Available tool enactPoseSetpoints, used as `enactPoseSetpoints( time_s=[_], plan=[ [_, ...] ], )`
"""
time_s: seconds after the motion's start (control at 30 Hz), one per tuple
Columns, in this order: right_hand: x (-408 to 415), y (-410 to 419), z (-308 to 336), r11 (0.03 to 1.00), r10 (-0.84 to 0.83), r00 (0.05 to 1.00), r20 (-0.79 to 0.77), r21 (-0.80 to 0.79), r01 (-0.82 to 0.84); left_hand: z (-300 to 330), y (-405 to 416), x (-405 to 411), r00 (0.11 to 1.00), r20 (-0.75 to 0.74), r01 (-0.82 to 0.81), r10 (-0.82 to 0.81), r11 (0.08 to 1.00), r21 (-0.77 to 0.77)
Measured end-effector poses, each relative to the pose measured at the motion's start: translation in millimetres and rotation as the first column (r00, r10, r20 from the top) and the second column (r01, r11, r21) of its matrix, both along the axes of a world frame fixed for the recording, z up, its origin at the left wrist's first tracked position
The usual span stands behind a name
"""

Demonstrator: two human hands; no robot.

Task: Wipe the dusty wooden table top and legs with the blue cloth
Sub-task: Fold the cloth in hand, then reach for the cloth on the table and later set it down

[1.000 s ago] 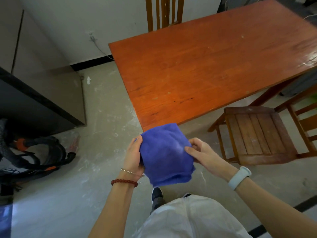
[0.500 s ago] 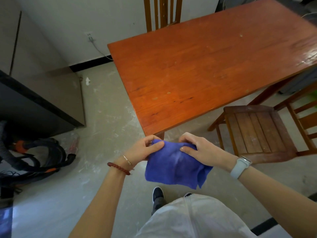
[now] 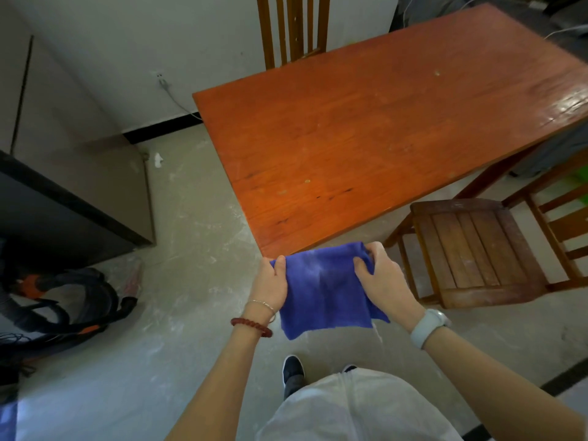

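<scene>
Spread wider now, blue cloth (image 3: 324, 288) hides both hands' fingertips.

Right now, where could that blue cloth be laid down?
Nearly anywhere on the orange wooden table top: nothing stands on it. The slatted brown wooden chair crowds its near right side. Both the left hand and right hand grip the blue cloth.

Blue cloth (image 3: 321, 288) now stretched flatter and wider between both hands, nearer the table (image 3: 366, 148) corner.
</scene>
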State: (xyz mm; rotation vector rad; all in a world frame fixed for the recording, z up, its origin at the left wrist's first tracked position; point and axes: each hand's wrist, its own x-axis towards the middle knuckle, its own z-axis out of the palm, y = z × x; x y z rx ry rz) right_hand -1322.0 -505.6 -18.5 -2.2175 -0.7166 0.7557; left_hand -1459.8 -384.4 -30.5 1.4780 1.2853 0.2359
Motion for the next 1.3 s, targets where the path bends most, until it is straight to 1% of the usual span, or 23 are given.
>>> enactPoseSetpoints(
  time_s=[0.07,0.1,0.17,0.2,0.27,0.33,0.4,0.47,0.5,0.53,0.57,0.6,0.63,0.67,0.7,0.77,0.8,0.87,0.97,1.03,1.1,1.2,1.3],
  plan=[
    [-9.7,8.3,5.0,1.000,-0.003,0.993,0.117,0.016,0.002,-3.3,-11.2,7.9,0.997,0.026,-0.073,0.078,0.986,-0.150],
    [-15.4,12.0,6.0,0.999,0.015,0.991,0.132,0.042,-0.020,-0.4,-16.4,11.3,0.985,0.098,-0.105,0.141,0.948,-0.300],
    [-28.3,16.9,5.5,0.981,0.141,0.983,0.117,0.119,-0.155,5.0,-21.2,14.4,0.922,0.266,-0.070,0.282,0.797,-0.600],
    [-34.0,18.0,4.5,0.957,0.241,0.963,0.119,0.137,-0.256,5.7,-20.9,13.6,0.890,0.321,-0.022,0.325,0.733,-0.680],
    [-39.6,16.4,-1.8,0.882,0.444,0.889,0.107,0.125,-0.455,2.6,-18.3,8.9,0.843,0.400,0.045,0.359,0.695,-0.718],
    [-37.6,11.6,-4.3,0.837,0.528,0.845,0.089,0.113,-0.535,-4.8,-14.1,5.9,0.807,0.435,0.013,0.400,0.723,-0.690],
    [-30.6,7.9,-6.9,0.881,0.416,0.894,0.167,0.168,-0.441,-16.1,-7.1,4.3,0.754,0.423,-0.076,0.502,0.707,-0.704],
    [-20.7,10.1,-16.3,0.959,0.160,0.964,0.210,0.200,-0.203,-23.5,2.1,4.6,0.672,0.430,-0.087,0.603,0.641,-0.763],
    [-15.0,15.2,-20.5,0.979,0.034,0.995,0.096,0.198,-0.053,-24.8,7.2,5.9,0.633,0.443,-0.062,0.635,0.611,-0.789],
    [-11.1,24.1,-21.3,0.979,-0.077,0.982,-0.172,0.173,0.107,-25.7,12.7,8.9,0.607,0.448,-0.049,0.656,0.593,-0.803],
    [-8.4,35.4,-21.8,0.958,-0.143,0.862,-0.485,0.149,0.243,-24.1,17.7,13.4,0.584,0.459,-0.037,0.669,0.587,-0.809],
    [-6.4,47.1,-21.8,0.928,-0.179,0.695,-0.696,0.116,0.355,-25.8,23.1,18.9,0.568,0.464,-0.046,0.680,0.589,-0.807],
    [-4.5,58.2,-24.2,0.899,-0.196,0.628,-0.753,0.118,0.422,-27.7,28.4,24.2,0.562,0.470,-0.075,0.680,0.608,-0.790],
    [-2.7,69.3,-26.6,0.891,-0.226,0.676,-0.701,0.132,0.435,-29.9,34.2,29.2,0.586,0.467,-0.137,0.662,0.649,-0.748],
    [-0.4,80.6,-30.2,0.900,-0.263,0.774,-0.576,0.143,0.412,-32.6,41.7,33.8,0.660,0.438,-0.235,0.610,0.722,-0.651],
    [7.8,100.8,-38.4,0.947,-0.269,0.915,-0.301,0.092,0.309,-42.7,57.8,39.3,0.894,0.197,-0.351,0.403,0.902,-0.252],
    [12.4,109.8,-43.8,0.969,-0.227,0.948,-0.225,0.041,0.242,-48.9,63.7,38.9,0.950,0.019,-0.309,0.312,0.948,-0.080],
    [20.6,124.3,-52.3,0.993,-0.110,0.981,-0.161,-0.051,0.103,-57.8,71.8,35.0,0.946,-0.253,-0.192,0.202,0.979,0.061],
    [22.4,132.7,-55.2,0.988,0.041,0.990,-0.136,-0.142,-0.061,-60.6,75.9,30.0,0.905,-0.401,-0.098,0.141,0.987,0.124],
    [19.7,126.9,-53.9,0.978,0.116,0.992,-0.049,-0.170,-0.122,-57.1,73.4,27.6,0.901,-0.396,-0.110,0.178,0.976,0.187],
    [17.2,112.2,-52.7,0.985,0.109,0.994,0.029,-0.140,-0.104,-52.7,67.4,25.3,0.918,-0.342,-0.098,0.200,0.951,0.292],
    [18.9,77.6,-48.7,0.997,0.054,0.995,0.085,-0.055,-0.049,-46.1,52.2,27.0,0.964,-0.258,0.079,0.068,0.850,0.521],
    [36.0,35.3,-38.8,0.992,0.094,0.983,0.155,-0.098,-0.079,-33.6,29.9,49.1,0.950,-0.289,0.283,-0.123,0.735,0.617]
  ],
)
